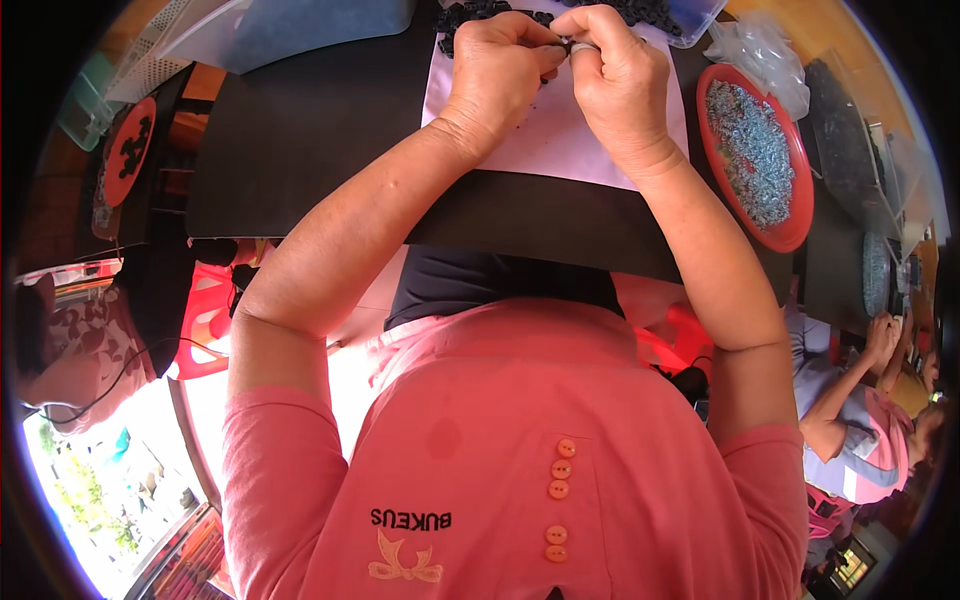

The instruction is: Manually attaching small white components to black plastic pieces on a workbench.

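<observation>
Above the white sheet (600,150), at the far side of the dark table, my two hands meet with fingertips nearly touching. My left hand (500,75) is closed, its thumb and fingers pinching a tiny dark piece. My right hand (622,85) also has thumb and forefinger pressed together at the same spot. What sits in its pinch is mostly covered by the fingers. Just behind the hands are heaps of small black parts (640,12). A few dark specks lie on the sheet beneath.
Right of my forearm stands a red plate (797,222) of small silvery-blue parts (755,150), a clear plastic bag (765,62) beside it. A translucent bin (310,35) is at the back left. Another red plate (116,185) holds black pieces. A co-worker (860,430) sits at right.
</observation>
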The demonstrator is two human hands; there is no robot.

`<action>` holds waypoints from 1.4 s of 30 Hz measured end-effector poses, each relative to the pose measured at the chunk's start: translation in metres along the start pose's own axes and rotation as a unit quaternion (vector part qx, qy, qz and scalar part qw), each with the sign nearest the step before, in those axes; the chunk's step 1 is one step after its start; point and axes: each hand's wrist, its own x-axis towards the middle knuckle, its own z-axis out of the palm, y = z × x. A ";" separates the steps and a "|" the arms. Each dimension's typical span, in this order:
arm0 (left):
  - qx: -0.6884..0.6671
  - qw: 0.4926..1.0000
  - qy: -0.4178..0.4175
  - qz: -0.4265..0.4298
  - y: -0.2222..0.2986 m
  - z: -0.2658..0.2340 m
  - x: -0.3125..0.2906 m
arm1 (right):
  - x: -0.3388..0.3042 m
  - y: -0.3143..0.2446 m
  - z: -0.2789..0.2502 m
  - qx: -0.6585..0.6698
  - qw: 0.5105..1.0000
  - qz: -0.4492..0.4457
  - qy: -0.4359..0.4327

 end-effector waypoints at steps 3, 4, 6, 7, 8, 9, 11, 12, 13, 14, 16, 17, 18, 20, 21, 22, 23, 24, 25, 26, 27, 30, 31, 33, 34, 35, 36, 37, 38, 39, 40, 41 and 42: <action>0.025 1.000 -0.010 0.000 0.003 0.002 -0.001 | 0.000 0.006 0.003 -0.025 0.999 -0.019 -0.004; 0.024 1.000 -0.012 0.001 0.003 0.003 -0.001 | -0.001 0.019 0.013 0.060 0.992 -0.094 0.061; 0.002 1.000 -0.014 -0.022 0.002 0.000 -0.002 | 0.004 0.012 0.014 0.150 0.967 -0.167 0.123; 0.003 1.000 -0.012 -0.024 0.002 -0.001 -0.002 | 0.002 0.005 0.003 0.020 0.989 -0.140 0.048; 0.015 1.000 -0.006 -0.011 0.003 -0.001 -0.003 | 0.003 -0.003 -0.005 -0.112 0.987 -0.109 -0.028; 0.027 1.000 -0.001 0.001 0.003 -0.001 -0.003 | 0.004 -0.004 -0.004 -0.111 0.988 -0.107 -0.029; 0.038 0.999 0.019 0.030 0.002 0.001 -0.007 | 0.004 -0.007 -0.001 -0.106 0.987 -0.120 -0.019; 0.048 0.996 0.037 0.063 0.003 0.004 -0.007 | 0.003 0.001 0.006 -0.108 0.987 -0.118 -0.019; 0.047 0.996 0.034 0.063 0.001 0.006 -0.005 | 0.001 0.018 0.020 -0.009 0.984 -0.164 0.061; 0.106 0.987 0.064 0.101 -0.003 0.006 -0.003 | 0.001 0.023 0.030 0.093 0.964 -0.208 0.139; 0.165 0.972 0.095 0.140 -0.011 0.005 -0.002 | -0.002 0.030 0.033 0.099 0.964 -0.206 0.138; 0.159 0.972 0.087 0.151 -0.011 0.004 -0.001 | -0.002 0.030 0.034 0.103 0.964 -0.205 0.137; 0.153 0.972 0.079 0.163 -0.010 0.003 0.000 | -0.002 0.029 0.034 0.103 0.963 -0.208 0.137; 0.083 0.993 0.044 0.076 -0.005 0.001 0.002 | -0.002 0.026 0.031 0.133 0.967 -0.160 0.145; 0.013 1.000 0.008 -0.016 0.001 -0.001 0.002 | -0.001 0.018 0.023 0.133 0.967 -0.163 0.146; -0.007 0.999 -0.007 -0.042 0.006 -0.003 0.002 | 0.000 0.010 0.010 0.069 0.992 -0.079 0.071; -0.007 0.999 -0.008 -0.038 0.008 -0.006 0.003 | 0.001 0.003 -0.001 0.003 1.000 0.007 -0.003; -0.030 0.998 -0.033 -0.050 0.008 -0.009 0.005 | 0.002 0.000 -0.006 0.032 0.998 0.040 -0.020; -0.053 0.995 -0.057 -0.062 0.008 -0.010 0.005 | 0.003 0.003 -0.005 0.031 0.999 0.039 -0.017; -0.053 0.995 -0.060 -0.059 0.008 -0.008 0.006 | 0.003 0.012 -0.002 0.133 0.991 -0.003 0.020; -0.077 0.992 -0.070 -0.065 0.007 -0.007 0.006 | 0.004 0.019 0.000 0.233 0.970 -0.046 0.057; -0.107 0.988 -0.084 -0.069 0.007 -0.006 0.007 | 0.008 0.026 0.003 0.308 0.945 -0.073 0.077; -0.115 0.987 -0.087 -0.068 0.006 -0.006 0.007 | 0.006 0.025 -0.003 0.308 0.945 -0.073 0.078; -0.120 0.987 -0.087 -0.065 0.006 -0.009 0.007 | 0.010 0.005 -0.021 0.086 0.986 0.130 -0.061; -0.125 0.986 -0.087 -0.063 0.005 -0.010 0.007 | 0.008 0.009 -0.019 0.087 0.986 0.130 -0.060; -0.125 0.986 -0.090 -0.063 0.005 -0.010 0.008 | 0.007 0.013 -0.017 0.107 0.986 0.119 -0.048; -0.131 0.985 -0.091 -0.062 0.005 -0.009 0.008 | 0.007 0.016 -0.017 0.127 0.985 0.109 -0.035; -0.137 0.984 -0.092 -0.062 0.005 -0.008 0.008 | 0.005 0.017 -0.019 0.126 0.986 0.109 -0.033; -0.137 0.984 -0.093 -0.062 0.005 -0.009 0.008 | 0.009 0.009 -0.022 0.125 0.982 0.133 -0.046; -0.140 0.984 -0.094 -0.062 0.004 -0.010 0.008 | 0.012 0.004 -0.024 0.124 0.978 0.157 -0.059; -0.143 0.983 -0.094 -0.062 0.004 -0.010 0.008 | 0.012 0.004 -0.024 0.124 0.978 0.157 -0.058; -0.143 0.983 -0.095 -0.062 0.004 -0.010 0.009 | 0.012 0.004 -0.024 0.124 0.977 0.161 -0.062; -0.146 0.983 -0.094 -0.059 0.004 -0.010 0.009 | 0.012 0.005 -0.024 0.125 0.976 0.164 -0.066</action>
